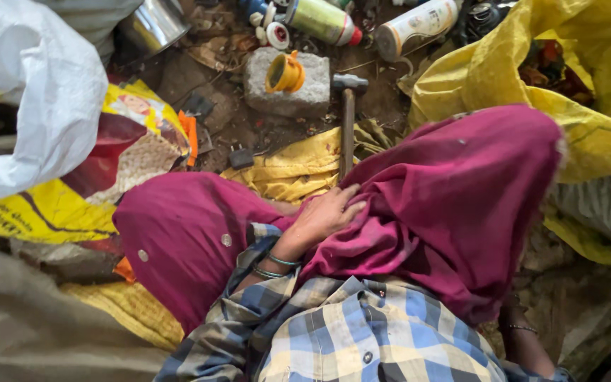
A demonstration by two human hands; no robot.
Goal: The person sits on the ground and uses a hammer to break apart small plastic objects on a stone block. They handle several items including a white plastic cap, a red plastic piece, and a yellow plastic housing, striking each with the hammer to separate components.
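The left hand [323, 212] is lying flat on the magenta cloth [454, 205] that is draping over both knees, its fingers [344, 194] spread apart and pressing on a fold, gripping nothing. Green bangles [274, 265] are circling that wrist, just past the cuff of a blue and yellow checked shirt [348, 332]. The right hand is hiding behind the cloth at the lower right; only the wrist with a thin bangle [521, 327] is showing, so I cannot tell whether its grip is closed or apart.

Just beyond the left hand's fingertips, a hammer [348, 120] is lying on the ground with its handle pointing toward the person and its head touching a grey stone block [298, 92]. A yellow plastic cap [284, 73] is sitting on top of that block. Spray cans [369, 27] are lying at the top, a steel pot [153, 25] is standing at the upper left, a white sack [30, 92] is bulging at the left, and a yellow sack [588, 92] is opening at the right.
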